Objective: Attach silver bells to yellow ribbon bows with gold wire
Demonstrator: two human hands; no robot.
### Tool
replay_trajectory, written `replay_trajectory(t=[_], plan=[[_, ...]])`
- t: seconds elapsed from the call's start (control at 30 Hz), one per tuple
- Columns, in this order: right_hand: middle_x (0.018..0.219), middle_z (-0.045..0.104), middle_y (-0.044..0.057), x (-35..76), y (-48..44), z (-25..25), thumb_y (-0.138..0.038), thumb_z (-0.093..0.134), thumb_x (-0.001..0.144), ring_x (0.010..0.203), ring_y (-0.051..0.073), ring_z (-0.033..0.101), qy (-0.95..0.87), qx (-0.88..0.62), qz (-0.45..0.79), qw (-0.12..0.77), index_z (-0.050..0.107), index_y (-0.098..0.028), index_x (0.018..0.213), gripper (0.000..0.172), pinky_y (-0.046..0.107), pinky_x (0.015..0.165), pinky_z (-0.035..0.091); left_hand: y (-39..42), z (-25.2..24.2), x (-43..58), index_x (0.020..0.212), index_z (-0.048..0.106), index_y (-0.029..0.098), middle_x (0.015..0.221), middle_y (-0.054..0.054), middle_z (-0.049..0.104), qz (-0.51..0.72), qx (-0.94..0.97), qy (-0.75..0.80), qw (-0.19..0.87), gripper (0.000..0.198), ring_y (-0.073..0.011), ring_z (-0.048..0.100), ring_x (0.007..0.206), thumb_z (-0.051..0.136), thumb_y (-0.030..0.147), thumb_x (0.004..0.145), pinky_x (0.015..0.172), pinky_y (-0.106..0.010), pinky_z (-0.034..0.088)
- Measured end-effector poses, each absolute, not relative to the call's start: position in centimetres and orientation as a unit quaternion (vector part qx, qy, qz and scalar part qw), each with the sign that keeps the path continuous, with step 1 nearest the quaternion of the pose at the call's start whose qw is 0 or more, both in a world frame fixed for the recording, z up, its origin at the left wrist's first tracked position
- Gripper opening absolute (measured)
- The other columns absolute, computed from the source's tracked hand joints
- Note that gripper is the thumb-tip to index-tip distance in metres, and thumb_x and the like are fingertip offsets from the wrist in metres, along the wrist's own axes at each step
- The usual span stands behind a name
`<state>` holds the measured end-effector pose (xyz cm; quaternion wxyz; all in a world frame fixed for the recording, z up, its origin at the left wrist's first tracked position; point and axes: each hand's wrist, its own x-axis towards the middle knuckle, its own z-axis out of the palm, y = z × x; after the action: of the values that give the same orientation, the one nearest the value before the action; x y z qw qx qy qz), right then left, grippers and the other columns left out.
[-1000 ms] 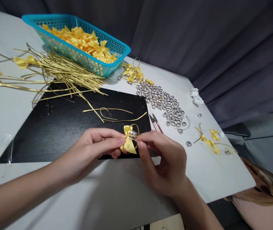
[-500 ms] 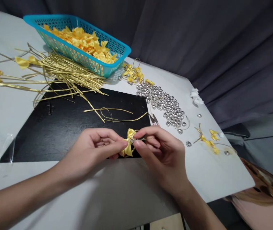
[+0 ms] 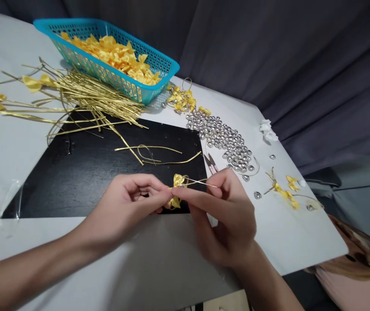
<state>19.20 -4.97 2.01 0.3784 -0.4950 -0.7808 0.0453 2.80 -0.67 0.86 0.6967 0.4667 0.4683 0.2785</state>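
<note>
My left hand point(image 3: 139, 196) is closed in a pinch on the left side of a yellow ribbon bow point(image 3: 177, 202), above the black board's front edge. A gold cord point(image 3: 191, 184) runs from the bow toward my right hand point(image 3: 228, 211). One finger of that hand reaches across and touches the middle of the bow. Its other fingers are curled by the end of a thin, silvery, needle-like strand point(image 3: 201, 182), which they appear to hold. The bow's centre is partly hidden by the fingers.
A teal basket point(image 3: 107, 65) of yellow bows stands at the back. Gold cords point(image 3: 97, 95) lie across the black board point(image 3: 84, 181). Right of it are small scissors point(image 3: 210, 163), silvery beads point(image 3: 220, 134), loose bows point(image 3: 285, 194) and crumpled white tissue point(image 3: 268, 130).
My right hand has opened its pinch at the bow's centre and stretched one finger over the bow. The silvery strand now shows by its curled fingers. My left hand keeps its hold.
</note>
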Motion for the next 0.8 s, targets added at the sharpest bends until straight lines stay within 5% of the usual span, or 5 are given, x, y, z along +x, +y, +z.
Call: replay_trajectory(t=[0.2, 0.53, 0.8], plan=[[0.068, 0.041, 0.000, 19.2, -4.4, 1.7, -0.013, 0.059, 0.081, 0.061, 0.011, 0.043, -0.775, -0.515, 0.041, 0.363, 0.067, -0.021, 0.085, 0.012, 0.022, 0.047, 0.035, -0.5, 0.5, 2.8, 0.060, 0.070, 0.018, 0.053, 0.002, 0.057, 0.298, 0.485, 0.446, 0.691, 0.017, -0.0082, 0.046, 0.052, 0.070, 0.031, 0.070, 0.046, -0.017, 0.032], [0.069, 0.051, 0.001, 18.9, -4.0, 1.3, -0.018, 0.048, 0.089, 0.050, 0.011, 0.046, -0.819, -0.526, -0.047, 0.225, 0.063, -0.018, 0.083, 0.016, 0.025, 0.040, 0.027, -0.8, 0.7, 3.0, 0.061, 0.066, 0.015, 0.058, 0.001, 0.057, 0.281, 0.511, 0.473, 0.661, 0.019, -0.0092, 0.046, 0.054, 0.067, 0.032, 0.069, 0.046, -0.017, 0.033], [0.068, 0.055, 0.002, 18.3, -4.7, 0.4, -0.015, 0.040, 0.093, 0.058, 0.013, 0.053, -0.833, -0.470, -0.144, 0.254, 0.055, -0.017, 0.098, 0.016, 0.026, 0.047, 0.038, -0.6, 0.9, 3.0, 0.054, 0.062, 0.017, 0.051, 0.003, 0.054, 0.296, 0.493, 0.474, 0.667, 0.015, -0.0082, 0.044, 0.047, 0.069, 0.028, 0.063, 0.042, -0.017, 0.032]])
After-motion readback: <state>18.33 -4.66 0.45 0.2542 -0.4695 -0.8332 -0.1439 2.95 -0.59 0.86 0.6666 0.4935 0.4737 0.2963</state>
